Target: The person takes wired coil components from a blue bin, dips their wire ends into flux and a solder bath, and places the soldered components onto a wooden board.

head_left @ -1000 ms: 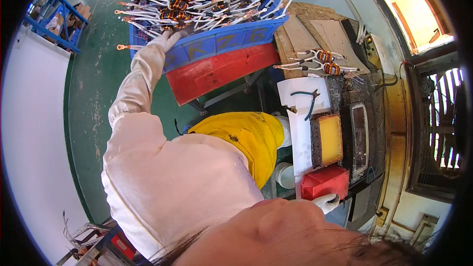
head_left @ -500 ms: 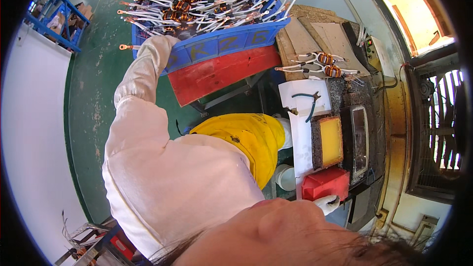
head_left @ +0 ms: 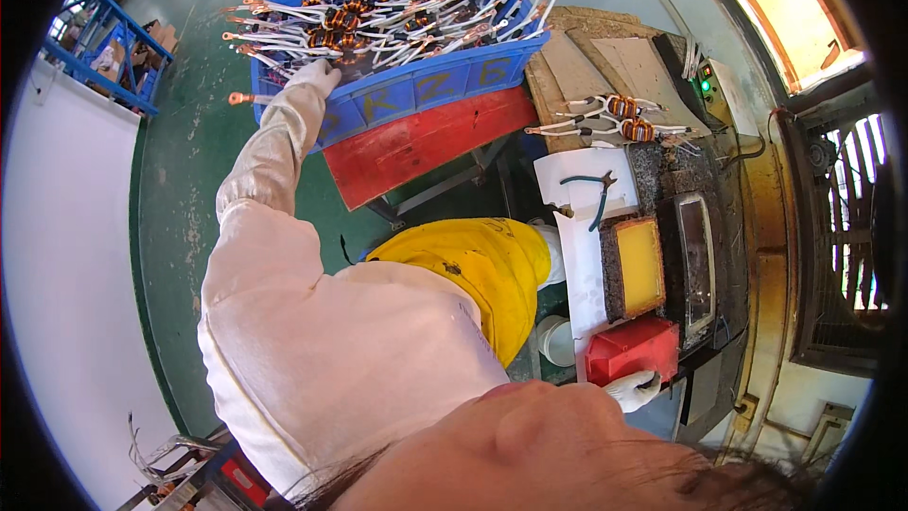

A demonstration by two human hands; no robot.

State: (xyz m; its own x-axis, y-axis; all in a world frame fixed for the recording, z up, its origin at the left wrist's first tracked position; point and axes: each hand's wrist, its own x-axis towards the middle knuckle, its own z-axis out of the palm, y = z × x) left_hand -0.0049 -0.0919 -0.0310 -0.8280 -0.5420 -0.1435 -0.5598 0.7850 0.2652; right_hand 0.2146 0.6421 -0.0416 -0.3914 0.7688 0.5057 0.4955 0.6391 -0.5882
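Observation:
My left hand, in a white glove, is at the near wall of a blue crate. Its fingers look curled together, and what they hold is hidden. White-leaded copper coils fill the crate. A copper lug sticks out left of my sleeve; whether it belongs to a coil in my hand I cannot make out. On the right, my gloved right hand lies against the near end of a red box. Its fingers are curled, with any held thing hidden.
On the bench, two coils lie on brown board, with cutters on white sheet nearby. Beside the red box are a framed yellow block and a dark-framed trough. The crate stands on a red stand. A white bucket is underneath.
My left hand has drawn back slightly out of the crate, so more of the glove shows. The view has shifted a little. My right hand stays beside the red box.

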